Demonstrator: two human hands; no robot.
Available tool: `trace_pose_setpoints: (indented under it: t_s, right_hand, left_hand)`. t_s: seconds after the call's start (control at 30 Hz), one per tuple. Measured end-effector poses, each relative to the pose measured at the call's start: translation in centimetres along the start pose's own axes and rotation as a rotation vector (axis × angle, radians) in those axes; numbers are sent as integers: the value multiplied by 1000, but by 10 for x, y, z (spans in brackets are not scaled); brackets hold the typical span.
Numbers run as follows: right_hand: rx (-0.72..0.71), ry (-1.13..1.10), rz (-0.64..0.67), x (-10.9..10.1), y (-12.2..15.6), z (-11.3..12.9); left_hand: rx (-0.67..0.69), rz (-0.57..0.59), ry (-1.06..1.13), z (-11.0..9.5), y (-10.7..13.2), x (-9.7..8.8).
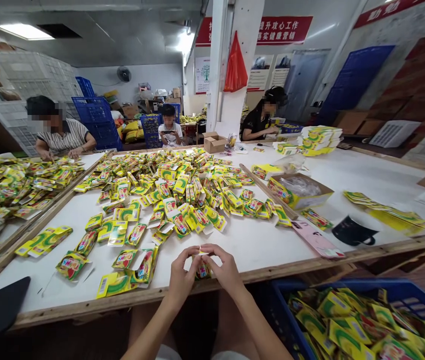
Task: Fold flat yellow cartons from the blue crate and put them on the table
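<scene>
At the table's front edge, my left hand (pixel 182 272) and my right hand (pixel 224 268) meet over a small yellow and green printed carton (pixel 202 270). Thumbs and forefingers of both hands pinch its white top flap. The fingers partly cover the carton, so its contents cannot be seen. Just left of my hands lie several similar cartons (pixel 144 267), some with white flaps standing up. Beyond my fingers spreads a large heap of the same cartons (pixel 182 190) on the white tabletop (pixel 250 245).
A blue crate (pixel 396 287) full of cartons stands low at my right. On the table's right side are a pink phone-like item (pixel 317 239), a black cup (pixel 353 231) and an open box (pixel 302 190). Wooden strips (pixel 47 220) divide the table. Other people (pixel 62 135) sit across it.
</scene>
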State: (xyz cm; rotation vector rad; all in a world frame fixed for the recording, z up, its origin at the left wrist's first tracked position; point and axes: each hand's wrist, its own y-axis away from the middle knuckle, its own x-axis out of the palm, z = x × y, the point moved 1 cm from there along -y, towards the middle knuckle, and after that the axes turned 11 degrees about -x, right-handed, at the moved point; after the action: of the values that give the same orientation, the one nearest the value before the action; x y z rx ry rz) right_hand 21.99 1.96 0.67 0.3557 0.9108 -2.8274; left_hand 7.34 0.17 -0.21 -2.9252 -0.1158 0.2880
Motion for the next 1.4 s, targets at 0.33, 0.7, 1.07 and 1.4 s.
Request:
trace_pose_setpoints:
  t_s: [0.33, 0.7, 1.07, 1.4]
  right_hand:
    - [55, 83, -41, 1, -13, 3]
    - [94, -102, -61, 4, 8, -5]
    - [77, -32, -99, 5, 18, -3]
    - [-80, 534, -323, -77, 41, 51]
  left_hand:
    - [-146, -88, 94, -10, -10, 4]
    - [-45, 20, 59, 3, 4, -6]
    - [-89, 16, 66, 3, 6, 7]
    - [188, 44, -234, -26, -17, -22]
